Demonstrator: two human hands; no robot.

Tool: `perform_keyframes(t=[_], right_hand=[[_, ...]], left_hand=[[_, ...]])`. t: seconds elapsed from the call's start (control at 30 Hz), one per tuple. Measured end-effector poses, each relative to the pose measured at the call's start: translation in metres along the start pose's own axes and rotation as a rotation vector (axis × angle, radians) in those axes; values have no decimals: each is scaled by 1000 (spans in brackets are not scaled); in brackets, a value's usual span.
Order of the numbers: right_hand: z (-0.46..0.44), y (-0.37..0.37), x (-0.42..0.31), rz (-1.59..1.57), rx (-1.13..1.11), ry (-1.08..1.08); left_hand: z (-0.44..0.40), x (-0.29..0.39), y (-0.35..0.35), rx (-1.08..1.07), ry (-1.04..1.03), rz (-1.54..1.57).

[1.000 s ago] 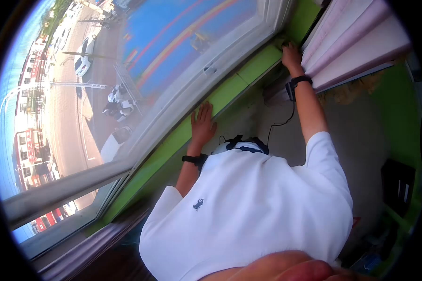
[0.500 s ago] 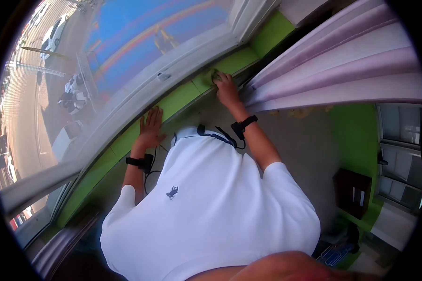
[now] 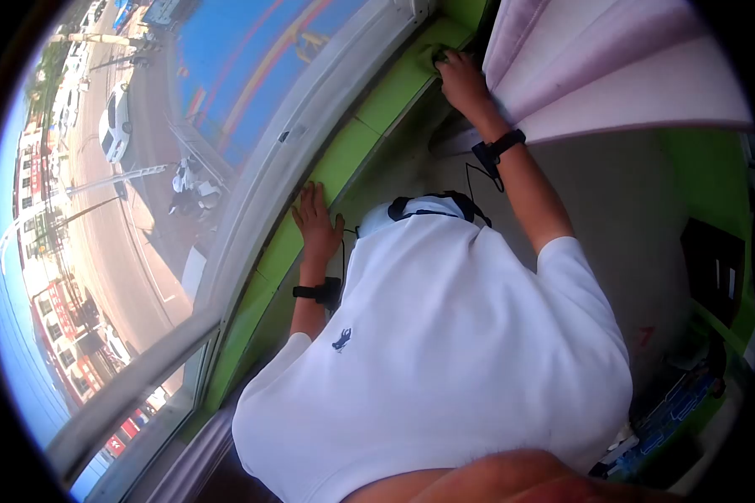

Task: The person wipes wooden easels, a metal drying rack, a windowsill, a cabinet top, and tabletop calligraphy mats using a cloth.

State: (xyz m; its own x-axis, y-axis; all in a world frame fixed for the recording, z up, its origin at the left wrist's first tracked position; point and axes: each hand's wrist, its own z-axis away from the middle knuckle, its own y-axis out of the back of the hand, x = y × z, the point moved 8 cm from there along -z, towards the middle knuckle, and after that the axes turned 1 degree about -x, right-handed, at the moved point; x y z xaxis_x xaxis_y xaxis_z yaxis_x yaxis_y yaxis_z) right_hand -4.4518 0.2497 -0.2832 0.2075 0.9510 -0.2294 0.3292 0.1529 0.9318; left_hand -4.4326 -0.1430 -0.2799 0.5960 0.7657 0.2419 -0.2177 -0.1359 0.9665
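Note:
My left hand (image 3: 317, 225) lies on the green windowsill (image 3: 351, 147) with its fingers spread, holding nothing. Farther along the same sill, close to the curtain, my right hand (image 3: 465, 82) is closed on a greenish cloth (image 3: 432, 57). Part of that cloth is hidden by my fingers and blends with the sill's colour. Both wrists carry a black strap with a small box and a cable.
A large window with a white frame (image 3: 268, 159) runs alongside the sill, with a street outside. A pinkish-white curtain (image 3: 596, 67) hangs beside my right arm. A dark box-like piece (image 3: 713, 268) stands at the right, near a green wall.
My right hand has slid the cloth farther along the sill toward its far end. The view has turned and shifted; my left hand still rests on the sill.

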Motion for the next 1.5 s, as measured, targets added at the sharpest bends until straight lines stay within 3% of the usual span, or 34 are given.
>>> perform_keyframes(t=[0.1, 0.17, 0.23, 0.3, 0.37, 0.43, 0.57, 0.67, 0.9, 1.03, 1.23, 1.3, 1.37, 1.43, 1.47, 1.5], right_hand=[[29, 9, -46, -21, -47, 72], [37, 16, -54, -47, -33, 87], [34, 11, -46, -99, -304, -9], [23, 5, -19, -44, -111, -15], [1, 1, 14, 61, -110, -70], [-11, 4, 40, 107, -52, -85], [-12, -8, 43, 88, -164, -153], [2, -4, 10, 67, -86, -135], [63, 2, -116, -97, -285, 131], [44, 9, -80, -244, -307, 165], [-4, 9, 9, -132, -32, -99], [-12, 0, 7, -373, -274, -304], [-11, 5, -17, -620, -362, -300], [2, 17, -52, -1238, -535, -381], [5, 23, -53, -1234, -531, -381], [5, 32, -54, -978, -420, -302]], left_hand=[[-12, 5, 8, 59, 57, 46], [-35, 11, 4, -79, 44, 372], [-54, 40, 16, -19, -38, 386], [-72, 62, 22, 49, -122, 396], [-80, 74, 34, 235, -213, 314], [-83, 59, 21, 261, -203, 277], [-85, 44, 9, 264, -222, 285], [-89, 45, 11, 237, -167, 240], [-90, 41, 10, 253, -146, 283], [-90, 43, 11, 248, -153, 286], [-102, 69, 14, 240, -208, 387], [-110, 110, 35, 254, -266, 476], [-120, 149, 47, 228, -244, 717], [-128, 169, 47, 192, -208, 780], [-136, 174, 43, 161, -163, 834], [-142, 165, 35, 165, -168, 835]])
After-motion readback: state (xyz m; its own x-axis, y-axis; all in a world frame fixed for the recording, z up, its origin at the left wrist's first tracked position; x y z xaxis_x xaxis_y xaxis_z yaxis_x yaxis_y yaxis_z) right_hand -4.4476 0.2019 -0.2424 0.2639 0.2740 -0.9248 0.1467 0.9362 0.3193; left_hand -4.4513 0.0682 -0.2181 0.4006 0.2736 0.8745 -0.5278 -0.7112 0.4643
